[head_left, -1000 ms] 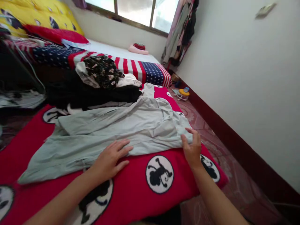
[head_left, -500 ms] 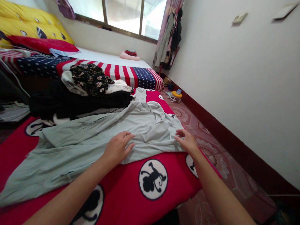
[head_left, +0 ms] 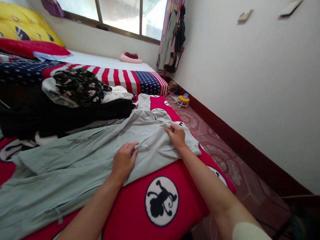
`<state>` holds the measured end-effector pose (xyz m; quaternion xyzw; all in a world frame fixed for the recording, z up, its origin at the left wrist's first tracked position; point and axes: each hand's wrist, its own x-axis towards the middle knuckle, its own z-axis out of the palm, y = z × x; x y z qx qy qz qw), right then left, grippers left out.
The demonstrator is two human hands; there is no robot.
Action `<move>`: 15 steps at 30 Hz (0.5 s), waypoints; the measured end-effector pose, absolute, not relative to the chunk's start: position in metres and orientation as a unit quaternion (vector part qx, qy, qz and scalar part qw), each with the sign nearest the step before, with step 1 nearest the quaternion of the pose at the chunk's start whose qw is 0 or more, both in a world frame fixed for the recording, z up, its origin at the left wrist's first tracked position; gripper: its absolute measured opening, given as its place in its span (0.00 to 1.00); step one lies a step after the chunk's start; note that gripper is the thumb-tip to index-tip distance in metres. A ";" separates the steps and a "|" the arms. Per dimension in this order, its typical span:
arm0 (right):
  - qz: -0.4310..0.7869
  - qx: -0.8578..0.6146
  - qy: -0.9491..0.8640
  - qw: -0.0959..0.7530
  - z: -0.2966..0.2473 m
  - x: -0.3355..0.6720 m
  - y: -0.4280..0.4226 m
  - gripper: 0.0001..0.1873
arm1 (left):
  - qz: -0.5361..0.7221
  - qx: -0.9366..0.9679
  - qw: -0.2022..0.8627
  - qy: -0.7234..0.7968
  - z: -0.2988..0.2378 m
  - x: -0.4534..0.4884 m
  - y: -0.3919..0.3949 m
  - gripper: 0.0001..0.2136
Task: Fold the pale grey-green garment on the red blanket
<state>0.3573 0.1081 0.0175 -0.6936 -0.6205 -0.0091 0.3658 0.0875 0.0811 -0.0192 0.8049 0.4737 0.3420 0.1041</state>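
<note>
Garment [head_left: 82,156]: pale grey-green, creased, along the blanket's [head_left: 140,186] near edge; right hand [head_left: 177,136] has moved inward, now pinching a fold; left hand [head_left: 123,160] stays flat, fingers gathering cloth

No lettering, brand name, number or sign can be read anywhere in this bedroom scene. The red blanket [head_left: 190,196] carries only round white medallions with a black monkey-like figure [head_left: 161,201], and the bedcover [head_left: 140,78] behind it shows flag-style stars and stripes without words. A small plate high on the wall [head_left: 244,15] may bear markings, but it is too small and blurred to tell.
</note>
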 end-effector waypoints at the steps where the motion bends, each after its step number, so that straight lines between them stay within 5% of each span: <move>1: -0.013 -0.707 -0.617 0.345 0.011 0.355 0.110 0.05 | 0.346 0.806 0.087 0.471 -0.018 0.087 0.080 0.12; 7: -0.041 -0.713 -0.610 0.343 0.010 0.349 0.098 0.10 | 0.416 0.853 0.040 0.314 -0.013 0.087 0.068 0.11; 11: -0.078 -0.672 -0.625 0.390 0.026 0.371 0.056 0.08 | 0.344 0.906 0.117 0.217 -0.014 0.091 0.064 0.13; 15: -0.066 -0.749 -0.578 0.317 0.028 0.413 0.021 0.14 | 0.273 0.922 0.140 0.234 -0.011 0.094 0.063 0.14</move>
